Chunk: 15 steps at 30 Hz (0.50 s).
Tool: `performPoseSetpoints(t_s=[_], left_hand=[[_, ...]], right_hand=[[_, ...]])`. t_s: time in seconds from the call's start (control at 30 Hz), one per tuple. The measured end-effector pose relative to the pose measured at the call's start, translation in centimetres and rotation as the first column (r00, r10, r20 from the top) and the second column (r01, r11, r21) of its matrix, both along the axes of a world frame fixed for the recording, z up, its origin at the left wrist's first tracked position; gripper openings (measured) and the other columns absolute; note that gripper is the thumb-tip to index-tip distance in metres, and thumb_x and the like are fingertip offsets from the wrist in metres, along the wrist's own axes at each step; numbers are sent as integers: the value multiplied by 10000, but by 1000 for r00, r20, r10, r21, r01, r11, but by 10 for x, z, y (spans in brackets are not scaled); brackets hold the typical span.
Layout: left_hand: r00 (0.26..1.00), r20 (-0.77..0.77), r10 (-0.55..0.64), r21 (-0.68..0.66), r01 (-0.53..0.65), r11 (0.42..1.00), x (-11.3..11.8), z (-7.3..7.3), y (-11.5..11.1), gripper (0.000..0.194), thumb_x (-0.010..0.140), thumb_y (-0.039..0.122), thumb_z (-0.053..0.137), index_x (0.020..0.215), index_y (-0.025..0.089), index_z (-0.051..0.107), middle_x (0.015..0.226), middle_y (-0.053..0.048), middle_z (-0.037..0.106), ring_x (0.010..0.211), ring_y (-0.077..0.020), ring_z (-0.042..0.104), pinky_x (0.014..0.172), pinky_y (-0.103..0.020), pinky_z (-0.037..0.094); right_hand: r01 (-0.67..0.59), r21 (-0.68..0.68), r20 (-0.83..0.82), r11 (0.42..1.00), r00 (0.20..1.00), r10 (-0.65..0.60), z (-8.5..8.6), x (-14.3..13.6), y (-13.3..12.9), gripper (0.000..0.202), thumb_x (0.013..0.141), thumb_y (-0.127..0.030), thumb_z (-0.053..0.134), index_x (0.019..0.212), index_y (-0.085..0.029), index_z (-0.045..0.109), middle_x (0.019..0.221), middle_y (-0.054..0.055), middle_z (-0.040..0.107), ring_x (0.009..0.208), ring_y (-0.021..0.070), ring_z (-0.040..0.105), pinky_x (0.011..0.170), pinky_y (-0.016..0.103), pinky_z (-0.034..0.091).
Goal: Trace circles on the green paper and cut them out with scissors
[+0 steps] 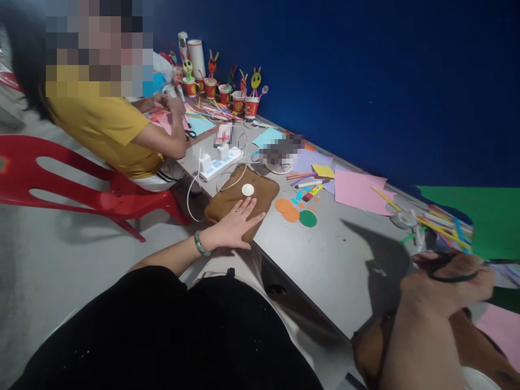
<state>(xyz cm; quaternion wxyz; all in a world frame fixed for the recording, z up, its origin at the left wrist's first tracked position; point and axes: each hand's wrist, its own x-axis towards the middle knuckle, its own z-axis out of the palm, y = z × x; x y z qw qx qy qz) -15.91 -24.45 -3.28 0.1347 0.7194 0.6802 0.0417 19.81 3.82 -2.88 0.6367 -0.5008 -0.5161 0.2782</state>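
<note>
My left hand (238, 223) lies flat, fingers spread, on a brown padded pouch (260, 187) with a white round button, near the table's front edge. A cable runs from the pouch to a white power strip (221, 162). My right hand (449, 281) is at the lower right, closed on the black handles of scissors (450, 271); the blades are blurred and hard to make out. Orange and green paper circles (296, 212) lie between the two hands on the grey table (345, 254).
A person in a yellow shirt (108, 130) sits on a red chair (60, 179) at the far left, hands at the table. Decorated red paper cups (227, 92) line the blue wall. Pink (357, 189), green (479, 216) and blue (268, 135) paper sheets, markers and straws cover the table.
</note>
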Motion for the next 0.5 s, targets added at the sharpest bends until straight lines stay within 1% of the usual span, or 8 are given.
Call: performPoseSetpoints(t_s=[0.07, 0.13, 0.17, 0.23, 0.3, 0.37, 0.43, 0.5], left_hand=[[998, -14, -64, -32, 63, 997, -3, 6, 0, 1151, 824, 309, 930, 1764, 128, 290, 1836, -338, 3, 1748, -472, 5, 1415, -667, 134], [995, -11, -103, -57, 102, 993, -6, 12, 1, 1054, 839, 210, 854, 1745, 92, 328, 1837, -334, 86, 1750, -455, 70, 1422, -633, 180], [994, 3, -113, -54, 113, 992, -7, 14, 1, 979, 862, 188, 802, 1728, 74, 361, 1831, -324, 166, 1748, -435, 137, 1423, -606, 219], [994, 56, -97, 6, 97, 995, -8, 13, 1, 770, 942, 158, 662, 1676, 60, 451, 1776, -280, 392, 1702, -360, 352, 1397, -533, 344], [992, 127, -24, 130, 7, 991, -9, 9, 1, 605, 1003, 120, 525, 1605, 74, 543, 1637, -226, 610, 1543, -285, 604, 1301, -479, 505], [978, 197, 66, 274, -120, 954, -12, 6, 0, 520, 1032, 97, 450, 1524, 92, 618, 1478, -191, 743, 1341, -248, 756, 1173, -452, 620], [959, 260, 111, 401, -212, 891, -16, 6, 0, 454, 1055, 109, 433, 1440, 104, 673, 1364, -169, 803, 1220, -227, 808, 1080, -414, 669], [948, 301, 105, 514, -254, 819, -21, 11, 0, 407, 1077, 129, 423, 1365, 114, 709, 1294, -151, 831, 1169, -205, 824, 1033, -374, 685]], right_hand=[[38, 52, -73, 998, 997, -34, 2, -4, -3, 899, 462, -1099, 573, 743, -282, 324, 647, -22, 409, 442, 155, 387, 425, 396, 350], [51, 73, -126, 996, 991, -42, 3, -5, -5, 859, 482, -1054, 621, 717, -277, 339, 647, -18, 423, 443, 149, 378, 422, 379, 341], [54, 80, -137, 995, 990, -43, 3, -5, -5, 839, 507, -1041, 620, 710, -275, 343, 650, -15, 424, 451, 150, 378, 423, 372, 340], [61, 83, -135, 995, 990, -49, 3, -5, -6, 813, 544, -1035, 598, 700, -275, 353, 642, -13, 413, 465, 158, 382, 424, 361, 340], [58, 71, -119, 996, 992, -49, 4, -6, -7, 817, 538, -1047, 579, 700, -278, 358, 623, -14, 403, 467, 167, 387, 421, 355, 340], [57, 60, -114, 997, 992, -50, 6, -6, -9, 833, 506, -1060, 577, 706, -282, 358, 607, -19, 394, 459, 169, 383, 412, 348, 329], [64, 60, -115, 996, 992, -56, 8, -7, -9, 843, 478, -1070, 575, 711, -286, 367, 610, -19, 392, 455, 166, 381, 407, 346, 320], [68, 5, -123, 998, 990, -66, 10, -6, -9, 868, 420, -1079, 579, 716, -291, 366, 628, -18, 391, 465, 163, 383, 406, 350, 321]])
